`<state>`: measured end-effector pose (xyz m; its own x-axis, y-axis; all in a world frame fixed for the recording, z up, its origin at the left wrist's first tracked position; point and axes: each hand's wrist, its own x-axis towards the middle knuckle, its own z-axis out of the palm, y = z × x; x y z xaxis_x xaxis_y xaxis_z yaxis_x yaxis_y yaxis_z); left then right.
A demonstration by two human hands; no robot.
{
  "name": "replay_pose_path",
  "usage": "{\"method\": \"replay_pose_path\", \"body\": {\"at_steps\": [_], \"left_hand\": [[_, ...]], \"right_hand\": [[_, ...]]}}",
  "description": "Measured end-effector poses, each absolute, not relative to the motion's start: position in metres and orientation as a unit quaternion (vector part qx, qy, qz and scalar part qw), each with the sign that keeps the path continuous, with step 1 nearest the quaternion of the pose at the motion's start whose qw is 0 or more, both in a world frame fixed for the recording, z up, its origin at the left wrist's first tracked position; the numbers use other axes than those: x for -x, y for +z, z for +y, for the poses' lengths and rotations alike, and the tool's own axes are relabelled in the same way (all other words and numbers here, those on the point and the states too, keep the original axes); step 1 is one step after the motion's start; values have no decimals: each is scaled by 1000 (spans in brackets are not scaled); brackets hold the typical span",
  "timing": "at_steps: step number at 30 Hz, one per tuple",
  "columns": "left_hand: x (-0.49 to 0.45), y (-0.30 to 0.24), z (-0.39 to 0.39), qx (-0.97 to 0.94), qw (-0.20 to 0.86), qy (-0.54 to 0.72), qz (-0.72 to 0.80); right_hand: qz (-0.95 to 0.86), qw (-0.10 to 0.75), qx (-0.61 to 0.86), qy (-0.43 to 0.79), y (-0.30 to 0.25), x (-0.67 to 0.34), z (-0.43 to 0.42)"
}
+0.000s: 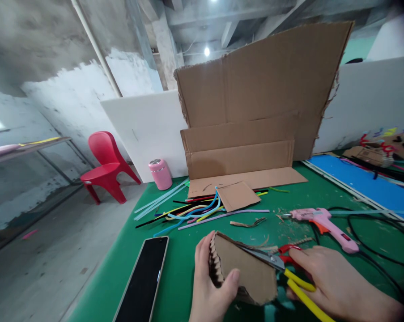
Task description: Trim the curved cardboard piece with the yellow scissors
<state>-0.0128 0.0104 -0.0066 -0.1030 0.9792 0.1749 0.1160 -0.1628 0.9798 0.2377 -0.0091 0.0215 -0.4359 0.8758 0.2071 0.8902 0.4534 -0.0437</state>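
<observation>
My left hand (212, 279) grips a small brown cardboard piece (247, 264) at its left end, thumb on the front face. Corrugated ridges show along that end, beside my fingers. In my right hand (336, 279) is a pair of scissors (272, 259) with red and yellow at the handles. Their blades lie along the top edge of the cardboard piece, pointing left; whether they are fully closed, I cannot tell. Thin torn strips hang by that edge. Above my right hand lies a pink glue gun (325, 223) with a clear blue glue stick behind it.
A phone (143, 281) lies left of my left hand. Beyond are coloured pipe cleaners (195, 212), a flat cardboard square (238, 196), a pink canister (160, 174) and a tall cardboard sheet (265, 85). Black cable (372, 232) curls at right, near a blue board (352, 174). A red chair (104, 165) stands left.
</observation>
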Motion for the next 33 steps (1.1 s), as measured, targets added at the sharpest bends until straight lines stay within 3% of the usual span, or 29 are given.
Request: {"method": "replay_pose_path", "body": {"at_steps": [6,17,33], "left_hand": [[13,-7,10,-535,406,544,504],[13,-3,11,-530,412,541,507],[11,-7,9,-530,420,533,509]], "right_hand": [[-846,101,524,4,21,-237,-9],[-827,144,523,-151,30,-241,-16],[-835,106,528,-110,29,-235,-12]]}}
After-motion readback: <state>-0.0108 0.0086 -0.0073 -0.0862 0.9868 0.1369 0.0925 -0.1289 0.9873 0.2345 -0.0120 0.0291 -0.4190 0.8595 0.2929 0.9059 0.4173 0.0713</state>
